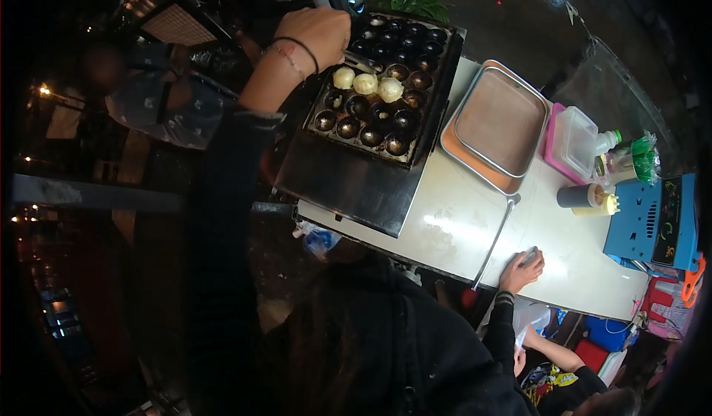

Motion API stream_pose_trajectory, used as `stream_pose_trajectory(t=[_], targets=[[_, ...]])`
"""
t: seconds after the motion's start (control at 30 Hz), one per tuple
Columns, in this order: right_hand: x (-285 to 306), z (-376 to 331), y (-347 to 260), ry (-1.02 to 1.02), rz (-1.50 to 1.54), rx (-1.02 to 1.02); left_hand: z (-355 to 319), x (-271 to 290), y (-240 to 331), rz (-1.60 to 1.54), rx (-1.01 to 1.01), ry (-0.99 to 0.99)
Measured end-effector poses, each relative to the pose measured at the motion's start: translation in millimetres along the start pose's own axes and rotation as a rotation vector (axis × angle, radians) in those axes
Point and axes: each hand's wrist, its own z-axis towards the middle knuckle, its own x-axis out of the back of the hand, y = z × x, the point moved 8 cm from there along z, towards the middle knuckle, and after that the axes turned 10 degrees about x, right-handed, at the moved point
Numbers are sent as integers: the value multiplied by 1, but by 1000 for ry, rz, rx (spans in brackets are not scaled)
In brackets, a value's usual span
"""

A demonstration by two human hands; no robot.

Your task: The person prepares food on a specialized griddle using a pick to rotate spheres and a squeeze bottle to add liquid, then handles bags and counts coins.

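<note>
My left hand (315, 36) is closed above a dark griddle pan (361, 149) with rows of round hollows. From its fingers a thin metal tool (363, 61) slants over the pan, its far end unclear. Three pale dough balls (365, 83) sit in a row just below the tool. Most other hollows look dark and bare, and a few hold small light bits. My right hand (521, 270) rests on the white counter (460, 227) with curled fingers around something small and greyish. Beside it lies a long metal-handled utensil (495, 242) with a red end over the counter's edge.
Two stacked metal trays (500, 123) lie right of the pan. Beyond them stand a lidded plastic box (574, 143), squeeze bottles (582, 196) and a blue appliance (653, 223). Another person's arm (552, 349) shows at the lower right, below the counter.
</note>
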Motion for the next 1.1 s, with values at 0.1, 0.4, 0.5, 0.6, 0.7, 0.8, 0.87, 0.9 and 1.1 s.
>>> stream_pose_trajectory(t=[0.1, 0.4, 0.5, 0.6, 0.7, 0.8, 0.87, 0.9, 1.1], targets=[[1, 0, -4, -23, 21, 2, 11, -5, 6, 110, -15, -58], [0, -4, 1, 0, 18, 18, -17, -11, 21, 116, -61, 214], [-2, -3, 2, -5, 12, 14, -30, -21, 10, 138, -77, 190], [1, -3, 1, 60, -20, 47, -45, -21, -2, 103, -43, 224], [2, -2, -5, 45, -24, 63, -60, -18, -22, -1, 25, 221], [3, -2, -5, 52, -35, 62, -67, -20, -32, -54, 95, 192], [2, -2, -3, 42, -50, 44, -75, -14, -37, -123, 148, 258], [2, -2, -2, 43, -51, 44, -78, -14, -37, -124, 148, 258], [-1, -4, 0, 51, -51, 62, -96, -28, -61, -250, 298, 250]])
